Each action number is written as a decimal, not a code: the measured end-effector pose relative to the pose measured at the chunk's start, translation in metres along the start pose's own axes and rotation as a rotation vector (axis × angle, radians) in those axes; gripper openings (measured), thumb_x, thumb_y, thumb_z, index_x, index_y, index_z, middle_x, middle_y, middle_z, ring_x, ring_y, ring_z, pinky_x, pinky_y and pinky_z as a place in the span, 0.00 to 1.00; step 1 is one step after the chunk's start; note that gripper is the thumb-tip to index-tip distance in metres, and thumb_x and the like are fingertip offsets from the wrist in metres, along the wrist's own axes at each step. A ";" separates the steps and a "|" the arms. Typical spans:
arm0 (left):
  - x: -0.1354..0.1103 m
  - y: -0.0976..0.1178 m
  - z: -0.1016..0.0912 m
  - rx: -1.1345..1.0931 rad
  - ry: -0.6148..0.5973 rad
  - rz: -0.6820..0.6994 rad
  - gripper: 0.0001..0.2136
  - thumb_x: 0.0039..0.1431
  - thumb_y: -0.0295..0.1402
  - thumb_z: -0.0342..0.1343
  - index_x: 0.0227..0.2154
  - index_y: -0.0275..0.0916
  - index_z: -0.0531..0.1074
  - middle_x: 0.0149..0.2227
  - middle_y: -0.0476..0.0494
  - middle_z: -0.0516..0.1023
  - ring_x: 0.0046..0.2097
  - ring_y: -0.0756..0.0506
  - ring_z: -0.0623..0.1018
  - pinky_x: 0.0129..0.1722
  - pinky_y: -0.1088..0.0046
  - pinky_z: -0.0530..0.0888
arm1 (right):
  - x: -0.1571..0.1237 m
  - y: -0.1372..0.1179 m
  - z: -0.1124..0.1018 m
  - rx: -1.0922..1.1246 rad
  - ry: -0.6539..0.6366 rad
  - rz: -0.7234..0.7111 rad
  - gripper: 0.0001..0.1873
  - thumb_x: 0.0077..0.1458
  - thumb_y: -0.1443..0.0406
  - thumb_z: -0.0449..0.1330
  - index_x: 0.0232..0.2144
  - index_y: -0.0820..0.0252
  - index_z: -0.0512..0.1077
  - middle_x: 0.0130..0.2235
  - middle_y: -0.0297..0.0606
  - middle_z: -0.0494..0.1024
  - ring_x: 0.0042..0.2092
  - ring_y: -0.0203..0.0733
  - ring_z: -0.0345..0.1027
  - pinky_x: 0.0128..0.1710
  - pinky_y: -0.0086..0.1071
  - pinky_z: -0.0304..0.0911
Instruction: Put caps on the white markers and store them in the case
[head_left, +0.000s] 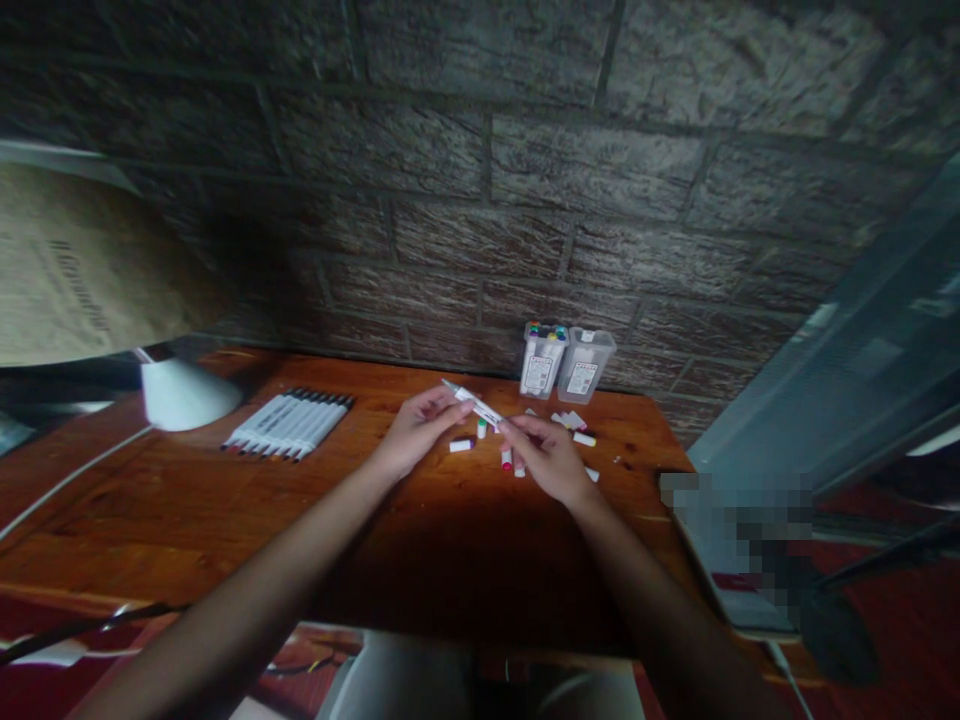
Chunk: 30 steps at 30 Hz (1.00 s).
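Note:
Between my two hands is a white marker [486, 408], tilted with its upper end to the left. My left hand [420, 425] pinches it near the upper left end. The fingers of my right hand [546, 455] close on its lower right end. Below and around the hands lie several loose white marker caps with coloured ends, among them a dark-ended cap [461, 445], a green-ended cap [481, 429], a red-ended cap [507, 460] and a yellow-ended cap [584, 439]. Part of the cap group is hidden behind my right hand.
A row of several white markers [289, 424] lies on the wooden table [375, 560] at left. Behind it stands a lamp [184, 393] with a wide shade. At the back, a clear container [541, 362] holds colour-ended pieces beside another clear container [586, 366]. A stone-block wall [600, 170] rises behind.

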<state>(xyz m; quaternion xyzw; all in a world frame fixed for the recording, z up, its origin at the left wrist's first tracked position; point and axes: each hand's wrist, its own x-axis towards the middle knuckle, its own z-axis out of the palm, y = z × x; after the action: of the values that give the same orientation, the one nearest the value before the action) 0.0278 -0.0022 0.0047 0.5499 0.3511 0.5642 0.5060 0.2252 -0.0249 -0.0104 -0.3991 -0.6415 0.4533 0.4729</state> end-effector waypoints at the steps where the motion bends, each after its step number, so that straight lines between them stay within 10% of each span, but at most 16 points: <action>1: 0.001 0.001 0.000 -0.010 0.013 0.000 0.13 0.47 0.37 0.69 0.34 0.36 0.79 0.38 0.42 0.82 0.40 0.46 0.79 0.38 0.75 0.74 | 0.001 -0.001 -0.001 0.017 0.013 -0.002 0.18 0.55 0.50 0.60 0.33 0.59 0.76 0.24 0.32 0.75 0.19 0.30 0.61 0.18 0.26 0.58; 15: 0.002 -0.005 -0.001 -0.014 0.057 -0.056 0.14 0.49 0.41 0.66 0.33 0.35 0.78 0.33 0.43 0.81 0.37 0.47 0.78 0.35 0.75 0.72 | -0.001 -0.011 -0.004 0.495 -0.094 0.015 0.19 0.55 0.52 0.60 0.46 0.51 0.67 0.40 0.36 0.79 0.25 0.33 0.62 0.24 0.29 0.61; 25: 0.005 -0.008 -0.003 0.003 0.072 -0.073 0.13 0.50 0.41 0.66 0.31 0.35 0.78 0.31 0.45 0.79 0.34 0.49 0.76 0.33 0.76 0.71 | 0.001 -0.024 -0.010 0.820 -0.042 0.135 0.19 0.53 0.49 0.62 0.36 0.58 0.73 0.18 0.22 0.50 0.18 0.26 0.35 0.15 0.23 0.35; 30: 0.004 -0.010 -0.003 0.024 0.073 -0.067 0.14 0.50 0.41 0.66 0.31 0.34 0.78 0.31 0.44 0.79 0.35 0.49 0.76 0.34 0.75 0.71 | 0.000 -0.020 -0.007 0.766 -0.048 0.085 0.17 0.55 0.55 0.62 0.42 0.60 0.75 0.21 0.27 0.66 0.17 0.24 0.43 0.16 0.23 0.40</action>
<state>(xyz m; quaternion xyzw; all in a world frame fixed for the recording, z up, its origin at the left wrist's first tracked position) 0.0276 0.0048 -0.0038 0.5227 0.3943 0.5625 0.5050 0.2302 -0.0285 0.0096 -0.2092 -0.4192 0.6886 0.5534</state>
